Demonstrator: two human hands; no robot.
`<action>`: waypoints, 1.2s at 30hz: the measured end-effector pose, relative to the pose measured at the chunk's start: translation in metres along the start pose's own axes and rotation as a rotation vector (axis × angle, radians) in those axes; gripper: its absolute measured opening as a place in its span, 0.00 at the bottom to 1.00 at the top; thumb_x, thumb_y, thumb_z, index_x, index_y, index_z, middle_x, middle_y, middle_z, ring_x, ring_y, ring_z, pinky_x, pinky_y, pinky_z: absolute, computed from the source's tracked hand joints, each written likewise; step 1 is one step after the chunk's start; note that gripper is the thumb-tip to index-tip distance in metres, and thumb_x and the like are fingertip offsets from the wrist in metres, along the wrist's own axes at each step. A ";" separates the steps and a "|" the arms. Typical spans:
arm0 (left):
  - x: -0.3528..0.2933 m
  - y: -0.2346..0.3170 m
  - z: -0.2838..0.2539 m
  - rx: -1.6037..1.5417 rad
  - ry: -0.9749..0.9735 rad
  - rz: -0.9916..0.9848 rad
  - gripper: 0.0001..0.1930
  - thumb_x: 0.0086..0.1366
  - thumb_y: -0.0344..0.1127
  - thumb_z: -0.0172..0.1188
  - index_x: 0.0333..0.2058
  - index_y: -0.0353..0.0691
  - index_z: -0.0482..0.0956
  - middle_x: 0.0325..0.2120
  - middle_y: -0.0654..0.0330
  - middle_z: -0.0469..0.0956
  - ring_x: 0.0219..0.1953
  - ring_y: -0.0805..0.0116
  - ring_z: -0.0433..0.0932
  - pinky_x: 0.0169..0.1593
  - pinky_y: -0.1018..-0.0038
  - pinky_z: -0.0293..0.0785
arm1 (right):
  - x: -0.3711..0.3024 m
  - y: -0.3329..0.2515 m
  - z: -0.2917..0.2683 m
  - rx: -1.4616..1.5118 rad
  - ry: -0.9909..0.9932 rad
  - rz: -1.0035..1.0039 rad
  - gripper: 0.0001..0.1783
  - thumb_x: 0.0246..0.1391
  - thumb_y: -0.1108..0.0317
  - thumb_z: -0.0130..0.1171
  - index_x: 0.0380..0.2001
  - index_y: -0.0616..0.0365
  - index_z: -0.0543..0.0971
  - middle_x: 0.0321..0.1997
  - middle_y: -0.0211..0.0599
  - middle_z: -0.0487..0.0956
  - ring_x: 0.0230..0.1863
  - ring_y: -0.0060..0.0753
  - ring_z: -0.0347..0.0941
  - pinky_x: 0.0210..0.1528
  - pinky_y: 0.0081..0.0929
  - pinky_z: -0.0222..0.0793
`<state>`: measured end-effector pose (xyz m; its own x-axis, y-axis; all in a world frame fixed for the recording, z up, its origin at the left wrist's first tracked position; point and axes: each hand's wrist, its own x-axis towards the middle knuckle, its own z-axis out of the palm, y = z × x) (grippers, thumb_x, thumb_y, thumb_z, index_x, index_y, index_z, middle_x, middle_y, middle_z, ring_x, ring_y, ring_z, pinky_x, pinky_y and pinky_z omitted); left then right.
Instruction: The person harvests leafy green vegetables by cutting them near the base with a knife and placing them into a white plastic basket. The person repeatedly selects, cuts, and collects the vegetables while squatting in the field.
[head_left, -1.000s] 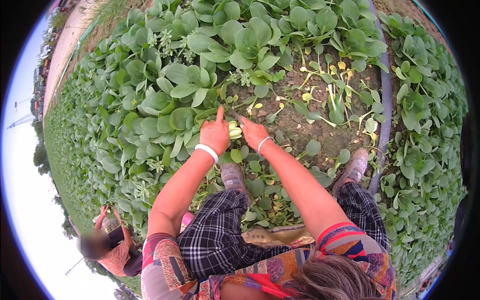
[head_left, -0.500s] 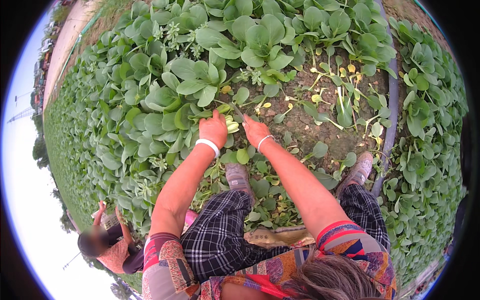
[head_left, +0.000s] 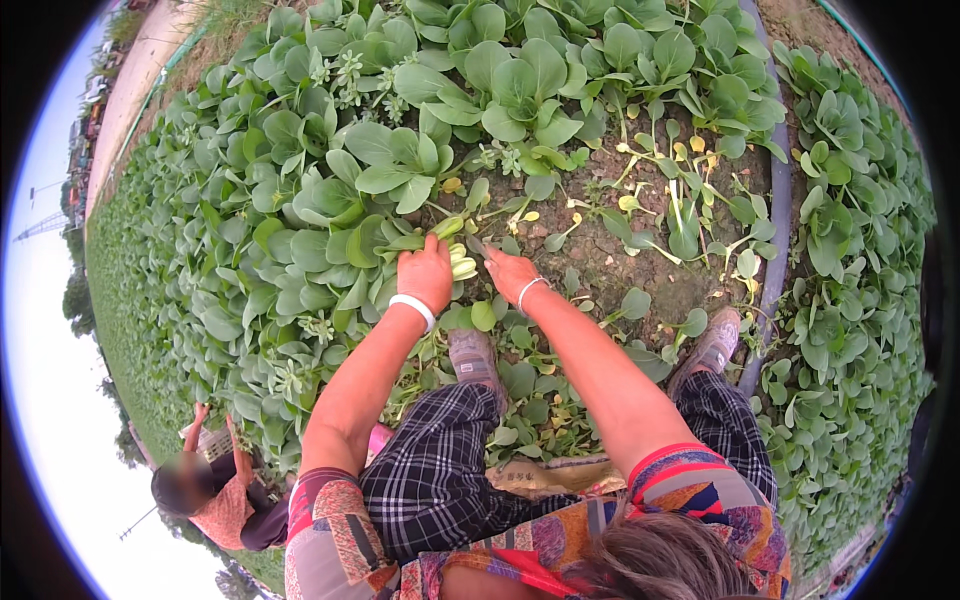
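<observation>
1. Grasping greens [head_left: 462,264] in the left hand [head_left: 425,275], with pale stalk ends turned toward the right hand [head_left: 512,277].
2. Clenching the right hand around a knife [head_left: 476,246], with the handle hidden in the grip.
3. Pointing the blade to the upper left, just beside the stalk ends; cannot tell whether touching.
4. Holding the greens between standing plants [head_left: 515,90] on the left and bare soil [head_left: 640,275] on the right.
5. Wearing a white band [head_left: 414,308] on the left wrist and a thin bracelet [head_left: 531,289] on the right.
6. Resting one shoe [head_left: 472,358] below the left hand and the other near a grey hose [head_left: 775,200].
7. Facing loose leaves [head_left: 684,228], some yellowed, scattered on the soil beyond the knife.
8. Spreading plaid trousers [head_left: 425,465] to either side of a tan sack [head_left: 550,478].
9. Sharing the field with a co-worker [head_left: 228,513], well apart at the lower left, with arms stretched toward the plants.
</observation>
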<state>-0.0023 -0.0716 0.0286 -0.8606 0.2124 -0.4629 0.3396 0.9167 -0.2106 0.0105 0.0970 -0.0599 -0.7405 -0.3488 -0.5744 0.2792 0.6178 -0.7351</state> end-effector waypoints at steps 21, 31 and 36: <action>-0.082 0.042 -0.066 -1.088 0.085 0.045 0.32 0.42 0.27 0.59 0.53 0.41 0.73 0.62 0.45 0.57 0.63 0.44 0.61 0.63 0.62 0.61 | -0.062 0.001 -0.065 1.047 -0.084 -0.007 0.21 0.52 0.68 0.66 0.48 0.57 0.73 0.35 0.24 0.79 0.30 0.15 0.74 0.24 0.15 0.66; -0.076 0.044 -0.040 -0.972 -0.026 0.039 0.44 0.45 0.31 0.59 0.65 0.40 0.56 0.49 0.50 0.76 0.56 0.50 0.70 0.58 0.65 0.66 | -0.058 0.015 -0.044 1.190 -0.301 -0.025 0.20 0.56 0.70 0.61 0.51 0.57 0.73 0.37 0.25 0.77 0.29 0.15 0.72 0.26 0.16 0.70; -0.072 0.033 -0.029 -1.163 -0.278 -0.060 0.37 0.46 0.30 0.59 0.60 0.35 0.65 0.42 0.47 0.79 0.46 0.54 0.80 0.53 0.70 0.72 | -0.054 0.016 -0.035 0.898 -0.386 0.072 0.21 0.58 0.65 0.59 0.54 0.55 0.70 0.36 0.28 0.77 0.26 0.17 0.72 0.26 0.18 0.70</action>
<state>0.0595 -0.0469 0.0800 -0.7032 0.2100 -0.6792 -0.3681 0.7099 0.6005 0.0338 0.1503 -0.0277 -0.4970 -0.6365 -0.5898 0.7958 -0.0633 -0.6022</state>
